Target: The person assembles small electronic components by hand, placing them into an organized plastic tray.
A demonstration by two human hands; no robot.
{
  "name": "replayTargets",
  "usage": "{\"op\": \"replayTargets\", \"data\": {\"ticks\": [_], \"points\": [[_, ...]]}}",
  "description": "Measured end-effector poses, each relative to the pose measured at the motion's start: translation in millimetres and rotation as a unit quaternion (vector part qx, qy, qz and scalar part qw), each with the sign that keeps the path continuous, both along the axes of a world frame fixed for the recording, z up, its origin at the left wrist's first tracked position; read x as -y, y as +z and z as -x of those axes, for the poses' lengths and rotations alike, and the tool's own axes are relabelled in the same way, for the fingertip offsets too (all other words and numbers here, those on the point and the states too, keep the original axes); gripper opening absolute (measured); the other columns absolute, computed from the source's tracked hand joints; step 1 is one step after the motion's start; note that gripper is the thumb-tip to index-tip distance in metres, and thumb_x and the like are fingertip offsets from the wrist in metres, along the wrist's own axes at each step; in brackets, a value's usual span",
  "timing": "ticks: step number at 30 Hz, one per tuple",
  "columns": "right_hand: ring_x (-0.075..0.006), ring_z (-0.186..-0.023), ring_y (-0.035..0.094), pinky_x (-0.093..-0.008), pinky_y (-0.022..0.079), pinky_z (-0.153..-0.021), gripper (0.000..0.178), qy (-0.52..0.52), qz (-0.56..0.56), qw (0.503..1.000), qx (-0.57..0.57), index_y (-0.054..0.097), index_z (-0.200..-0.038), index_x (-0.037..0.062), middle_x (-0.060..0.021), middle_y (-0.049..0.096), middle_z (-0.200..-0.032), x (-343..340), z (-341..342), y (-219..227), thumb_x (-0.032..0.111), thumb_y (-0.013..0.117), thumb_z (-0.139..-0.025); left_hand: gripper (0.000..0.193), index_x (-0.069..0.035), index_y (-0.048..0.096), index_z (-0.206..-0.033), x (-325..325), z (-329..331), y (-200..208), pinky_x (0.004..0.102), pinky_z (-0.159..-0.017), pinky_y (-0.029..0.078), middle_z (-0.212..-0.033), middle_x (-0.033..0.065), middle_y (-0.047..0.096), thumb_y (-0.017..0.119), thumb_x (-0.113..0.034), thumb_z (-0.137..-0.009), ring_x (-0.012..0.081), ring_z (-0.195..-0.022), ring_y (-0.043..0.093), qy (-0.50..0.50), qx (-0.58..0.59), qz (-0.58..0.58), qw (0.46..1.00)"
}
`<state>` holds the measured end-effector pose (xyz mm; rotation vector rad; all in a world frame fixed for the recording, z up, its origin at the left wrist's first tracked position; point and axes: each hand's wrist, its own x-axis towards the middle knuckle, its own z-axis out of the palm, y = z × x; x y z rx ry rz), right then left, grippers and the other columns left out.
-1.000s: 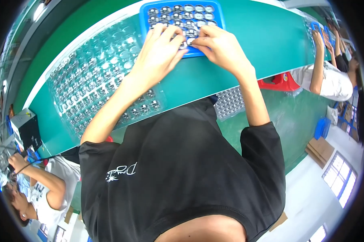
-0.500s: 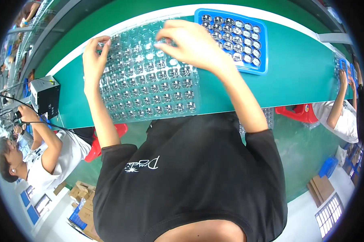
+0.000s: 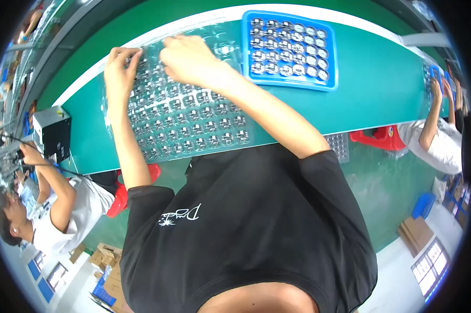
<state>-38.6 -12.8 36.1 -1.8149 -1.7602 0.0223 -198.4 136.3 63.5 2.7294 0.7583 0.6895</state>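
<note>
A clear plastic blister tray [image 3: 186, 136] lies on the green table, with small round silver-and-black parts in rows of its pockets. My left hand [image 3: 119, 75] is at the tray's far left corner, thumb and forefinger bent together at the tips; anything between them is too small to make out. Over the tray's far half is my right hand [image 3: 191, 60], its fingers curled down toward the pockets. Its fingertips are partly hidden, and what they hold does not show. Several far pockets to its right have no part in them.
A blue tray [image 3: 290, 86] of similar round parts, some with white faces, stands right of the blister tray. A black-and-white box [image 3: 54, 133] sits at the table's left end. Co-workers sit left and right; a red stool [image 3: 376, 138] is at the right.
My right hand has moved left across the blister tray, away from the blue tray, toward my left hand. My left hand stays at the far left corner. The whole view has shifted slightly.
</note>
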Motion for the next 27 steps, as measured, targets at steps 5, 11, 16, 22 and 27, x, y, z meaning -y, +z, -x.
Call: {"op": "replayTargets", "data": {"ticks": [5,11,16,22,27], "points": [[-0.0345,-0.101,0.071,-0.0462,0.058,-0.084,0.012,-0.003,-0.014,1.000,0.022,0.078,-0.084,0.0017,-0.0190,0.071,-0.100,-0.1,8.5,-3.4,0.009,0.074,-0.075,0.016,-0.004,0.075,-0.107,6.5,-11.9,11.4,0.0278,-0.071,0.048,-0.101,0.0053,0.070,0.072,-0.017,-0.099,0.0130,-0.080,0.059,0.007,0.063,0.053,0.997],[-0.0362,-0.108,0.068,-0.0488,0.055,-0.089,0.016,0.018,0.025,0.999,0.008,0.079,-0.088,0.0004,-0.0201,0.071,-0.109,9.8,11.1,4.7,0.008,0.075,-0.075,0.012,-0.003,0.075,-0.103,27.0,-41.4,23.7,0.0272,-0.069,0.048,-0.099,0.0051,0.071,0.073,-0.013,-0.097,0.0130,-0.079,0.061,-0.021,0.088,0.057,0.994],[-0.0341,-0.100,0.071,-0.0501,0.054,-0.086,0.013,-0.035,-0.002,0.999,-0.025,0.079,-0.085,0.0041,-0.0153,0.074,-0.086,2.6,11.0,-2.6,0.015,0.075,-0.078,0.011,-0.002,0.075,-0.103,47.6,-92.8,40.7,0.0273,-0.072,0.048,-0.100,0.0056,0.072,0.074,-0.011,-0.096,0.0126,-0.085,0.064,-0.098,0.125,0.043,0.986],[-0.0326,-0.086,0.070,-0.0459,0.055,-0.076,0.015,0.073,-0.082,0.965,-0.239,0.076,-0.083,0.0027,-0.0141,0.070,-0.087,76.8,-30.6,30.3,0.017,0.072,-0.085,0.012,-0.003,0.076,-0.103,72.6,-139.8,53.9,0.0272,-0.075,0.050,-0.101,0.0058,0.073,0.074,-0.011,-0.095,0.0138,-0.088,0.067,-0.177,0.133,0.064,0.973],[-0.0108,-0.076,0.064,-0.0252,0.052,-0.069,0.013,-0.103,-0.153,0.906,-0.382,0.079,-0.100,0.0023,-0.0029,0.071,-0.086,196.2,-111.2,34.5,0.013,0.077,-0.094,0.016,-0.003,0.077,-0.104,97.6,-187.6,21.8,0.0349,-0.088,0.053,-0.104,0.0086,0.073,0.074,-0.014,-0.093,0.0243,-0.099,0.069,-0.306,0.087,0.068,0.945]]}}
